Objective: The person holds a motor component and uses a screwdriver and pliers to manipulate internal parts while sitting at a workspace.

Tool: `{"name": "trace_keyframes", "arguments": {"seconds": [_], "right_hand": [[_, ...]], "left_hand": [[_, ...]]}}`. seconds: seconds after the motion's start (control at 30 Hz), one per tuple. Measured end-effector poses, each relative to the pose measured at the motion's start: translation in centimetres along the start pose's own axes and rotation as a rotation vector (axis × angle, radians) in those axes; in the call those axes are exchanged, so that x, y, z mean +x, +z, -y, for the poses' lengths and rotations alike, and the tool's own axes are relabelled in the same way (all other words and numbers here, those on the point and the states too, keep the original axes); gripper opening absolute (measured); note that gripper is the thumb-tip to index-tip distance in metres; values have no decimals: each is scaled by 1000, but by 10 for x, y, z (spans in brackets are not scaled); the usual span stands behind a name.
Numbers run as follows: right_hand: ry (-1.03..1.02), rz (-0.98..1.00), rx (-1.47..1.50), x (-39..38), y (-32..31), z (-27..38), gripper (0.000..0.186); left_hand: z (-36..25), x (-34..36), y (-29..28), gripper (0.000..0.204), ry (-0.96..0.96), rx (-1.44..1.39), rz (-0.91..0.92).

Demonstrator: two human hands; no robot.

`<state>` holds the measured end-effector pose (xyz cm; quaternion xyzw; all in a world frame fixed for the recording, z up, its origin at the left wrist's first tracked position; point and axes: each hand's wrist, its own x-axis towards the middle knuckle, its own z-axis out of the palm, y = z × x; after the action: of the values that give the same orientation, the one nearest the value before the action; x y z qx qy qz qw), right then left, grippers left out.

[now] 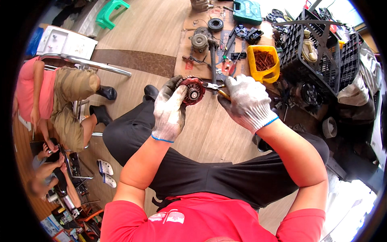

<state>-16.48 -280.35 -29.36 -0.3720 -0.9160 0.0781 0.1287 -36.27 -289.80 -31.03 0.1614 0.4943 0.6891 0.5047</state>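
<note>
White-gloved left hand (168,111): fingers clasping the left side of a round, dark-red metal coil part (192,89).
Coil part: held up between both hands, its right edge by the tips of silver-nosed, yellow-handled metal pliers (211,86).
White-gloved right hand (248,101): fingers wrapped round the pliers' handles.
</note>
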Motion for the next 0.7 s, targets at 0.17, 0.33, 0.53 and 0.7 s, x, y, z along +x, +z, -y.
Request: {"name": "trace_keyframes", "arguments": {"seconds": [0.17, 0.33, 0.53, 0.7], "right_hand": [[21, 19, 11, 0, -1, 7, 29], [30, 2, -5, -5, 5, 7, 36], [62, 26, -13, -6, 5, 12, 34], [44, 54, 55, -4, 3, 10, 24]], "left_hand": [[1, -4, 8, 29, 36, 67, 9], [0, -5, 12, 28, 48, 128, 33], [0, -9, 14, 29, 63, 195, 41], [3, -7, 12, 30, 72, 182, -4]]}}
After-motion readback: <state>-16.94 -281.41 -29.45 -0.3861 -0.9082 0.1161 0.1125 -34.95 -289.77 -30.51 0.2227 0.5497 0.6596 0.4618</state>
